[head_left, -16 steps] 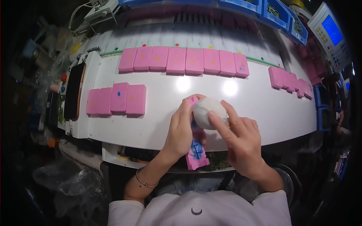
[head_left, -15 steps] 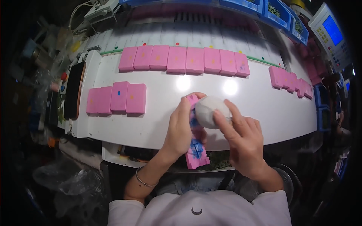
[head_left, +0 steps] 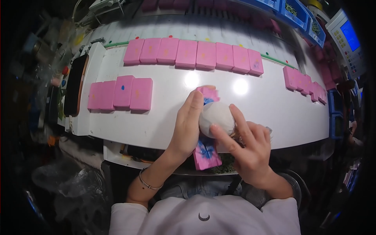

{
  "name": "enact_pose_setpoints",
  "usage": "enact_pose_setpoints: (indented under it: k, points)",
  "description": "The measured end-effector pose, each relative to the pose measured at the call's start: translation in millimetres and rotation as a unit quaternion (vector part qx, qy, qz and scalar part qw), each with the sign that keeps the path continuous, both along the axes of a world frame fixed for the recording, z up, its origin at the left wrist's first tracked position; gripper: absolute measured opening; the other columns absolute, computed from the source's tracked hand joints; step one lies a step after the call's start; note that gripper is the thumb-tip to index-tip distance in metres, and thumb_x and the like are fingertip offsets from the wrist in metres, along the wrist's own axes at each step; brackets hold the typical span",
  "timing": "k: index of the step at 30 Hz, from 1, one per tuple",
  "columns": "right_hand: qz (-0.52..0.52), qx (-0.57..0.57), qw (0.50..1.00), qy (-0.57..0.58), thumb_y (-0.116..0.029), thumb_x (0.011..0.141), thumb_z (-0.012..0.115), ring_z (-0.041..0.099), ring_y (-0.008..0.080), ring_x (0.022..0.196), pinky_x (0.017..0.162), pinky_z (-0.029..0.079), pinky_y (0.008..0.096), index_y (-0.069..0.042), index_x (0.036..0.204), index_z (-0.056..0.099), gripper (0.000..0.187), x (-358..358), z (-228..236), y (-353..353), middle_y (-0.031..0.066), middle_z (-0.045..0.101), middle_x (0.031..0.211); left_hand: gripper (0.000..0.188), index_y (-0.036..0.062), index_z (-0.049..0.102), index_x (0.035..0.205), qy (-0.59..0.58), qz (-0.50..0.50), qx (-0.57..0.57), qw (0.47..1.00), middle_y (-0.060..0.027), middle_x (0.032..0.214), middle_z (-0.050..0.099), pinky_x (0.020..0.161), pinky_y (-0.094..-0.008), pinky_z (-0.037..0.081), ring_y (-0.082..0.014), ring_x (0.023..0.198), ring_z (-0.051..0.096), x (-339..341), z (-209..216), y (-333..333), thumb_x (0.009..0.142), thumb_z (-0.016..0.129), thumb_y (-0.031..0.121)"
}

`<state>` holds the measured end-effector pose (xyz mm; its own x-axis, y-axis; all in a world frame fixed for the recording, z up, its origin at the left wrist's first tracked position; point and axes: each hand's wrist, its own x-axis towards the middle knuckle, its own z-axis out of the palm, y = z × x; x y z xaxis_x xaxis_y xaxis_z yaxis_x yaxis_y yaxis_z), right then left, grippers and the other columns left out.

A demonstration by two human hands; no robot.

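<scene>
My left hand is wrapped round an opened pink rubber mold with blue patches on its inner faces. One end of the mold shows above the fingers, the other hangs below, past the table's front edge. My right hand grips a round white cloth pouch and presses it against the middle of the mold. The pouch hides the part of the mold under it. More pink mold blocks stand in a row beyond my hands.
A group of pink blocks lies at the left, another at the right. A phone rests by the table's left edge. Blue bins and a device with a lit screen stand at the far right.
The pouch has shifted slightly left and down over the mold. My right hand has moved with it, and the mold's lower end has tilted a little. The view has shifted slightly.
</scene>
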<state>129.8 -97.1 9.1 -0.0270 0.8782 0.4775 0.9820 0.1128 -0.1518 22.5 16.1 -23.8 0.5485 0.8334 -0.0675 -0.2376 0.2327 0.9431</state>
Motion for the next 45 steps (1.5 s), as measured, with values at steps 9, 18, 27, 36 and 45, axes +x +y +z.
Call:
enact_pose_setpoints:
  k: [9,18,27,36,45]
  points:
    - [0.083,-0.147,0.974,0.153,0.007,0.054,0.057,0.051,0.0224,0.071,0.067,0.039,0.0324,-0.009,0.127,0.050,0.075,0.0,14.3,-8.8,0.0180,0.048,0.127,0.049,-0.0058,0.056,0.106,-0.054,0.036,0.128,0.990,-0.0116,0.096,0.063,0.067,-0.0248,0.047,-0.0128,0.076,0.059,-13.1,0.1,-3.4,0.098,0.033,0.037]
    - [-0.010,-0.133,0.976,0.174,0.007,0.062,0.061,0.047,0.0306,0.094,0.081,0.041,0.0356,-0.005,0.130,0.044,0.071,15.1,19.1,2.3,0.0177,0.046,0.125,0.058,-0.0036,0.059,0.104,0.026,-0.041,0.004,0.999,-0.0054,0.070,0.060,0.053,-0.0212,0.044,-0.0085,0.058,0.055,-14.7,3.5,3.7,0.098,0.025,0.042]
    - [0.053,-0.037,0.831,0.553,0.002,0.075,0.064,0.057,0.0167,0.082,0.076,0.045,0.0273,0.003,0.103,0.057,0.029,13.1,3.1,16.3,0.0099,0.058,0.090,0.078,-0.0001,0.038,0.133,-0.004,-0.130,0.163,0.978,-0.0052,0.085,0.061,0.066,-0.0226,0.047,-0.0078,0.071,0.054,-11.1,-1.1,-6.0,0.084,0.047,0.061]
    - [0.028,-0.107,0.786,0.609,-0.009,0.082,0.063,0.059,0.0131,0.083,0.077,0.046,0.0255,-0.001,0.108,0.056,0.027,60.2,12.4,3.6,0.0067,0.061,0.093,0.076,-0.0094,0.039,0.127,0.013,-0.172,0.073,0.982,-0.0188,0.093,0.063,0.078,-0.0325,0.050,-0.0213,0.084,0.063,8.7,2.8,-9.4,0.084,0.054,0.052]
    - [-0.460,0.373,0.793,0.142,-0.013,0.080,0.063,0.058,0.0116,0.073,0.066,0.047,0.0259,0.001,0.099,0.058,0.024,445.0,81.3,-70.6,0.0076,0.062,0.084,0.049,0.0020,0.042,0.128,0.028,-0.064,-0.043,0.997,-0.0138,0.073,0.058,0.046,-0.0300,0.049,-0.0209,0.056,0.057,4.5,-10.7,1.4,0.093,0.041,0.036]
